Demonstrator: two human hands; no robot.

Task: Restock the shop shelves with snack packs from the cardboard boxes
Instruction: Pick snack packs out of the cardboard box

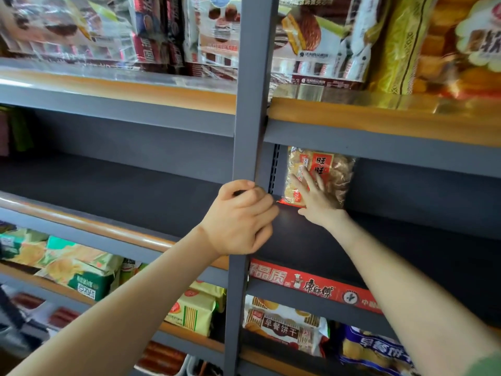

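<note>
Grey metal shelves fill my whole view, with a dark, flat middle shelf (406, 240) right in front of me. One snack pack (322, 176) stands up at the back of it, just to the right of the grey post (250, 104). It is a see-through plastic bag full of pale, bumpy rice crackers, with a red label on the front.

My right hand (314, 202) has its fingers spread out straight and flat on the front of the pack. It presses and steadies the bag; it does not wrap round it. My left hand (240, 218) is curled tight round the post, so it is gripping the post.

I think the pack is very light and puffy. The plastic looks smooth and slippery and it would crinkle. The crackers inside could snap if I squeeze hard, so I would hold the bag softly by its two sides, or by the flat sealed top.

Around it, the shelf above (379, 115) has an orange edge strip and holds shiny bags of chocolate pies. A red strip (314, 286) with white writing runs along the front of my shelf. Below are green and yellow biscuit packs (189, 310), soft and pillow shaped. I cannot see any cardboard boxes from here
</note>
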